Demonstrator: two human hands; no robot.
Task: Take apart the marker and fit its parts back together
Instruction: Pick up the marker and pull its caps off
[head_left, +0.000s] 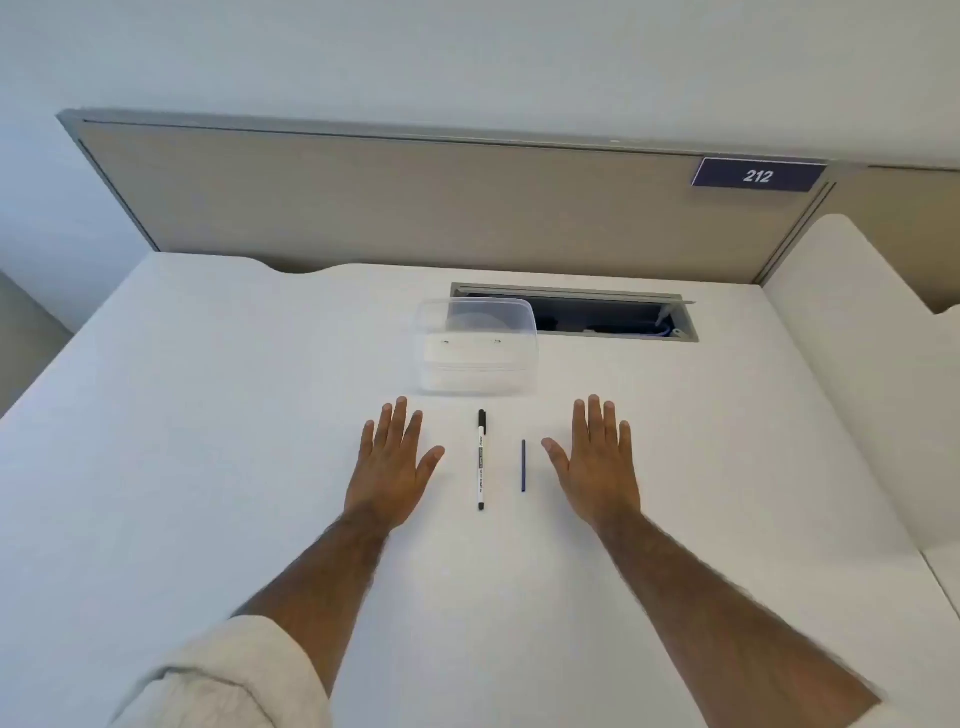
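Both hands, left hand (390, 467) and right hand (597, 462), lie flat, fingers spread, flanking slim white marker (481, 460) and thin blue rod (523, 465)

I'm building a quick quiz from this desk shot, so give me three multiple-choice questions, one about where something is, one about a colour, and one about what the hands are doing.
1. Where does the marker lie?
A. Inside the clear container
B. On the desk between the two hands
C. In the left hand

2. What colour is the thin rod beside the marker?
A. Dark blue
B. Red
C. Yellow

3. What state are the left hand and right hand in?
A. Both gripping the marker
B. One holding the rod
C. Both flat, open and empty

Answers: 1 B, the marker rests on the desk midway between the hands. 2 A, the rod looks dark blue. 3 C, fingers are spread on the surface.
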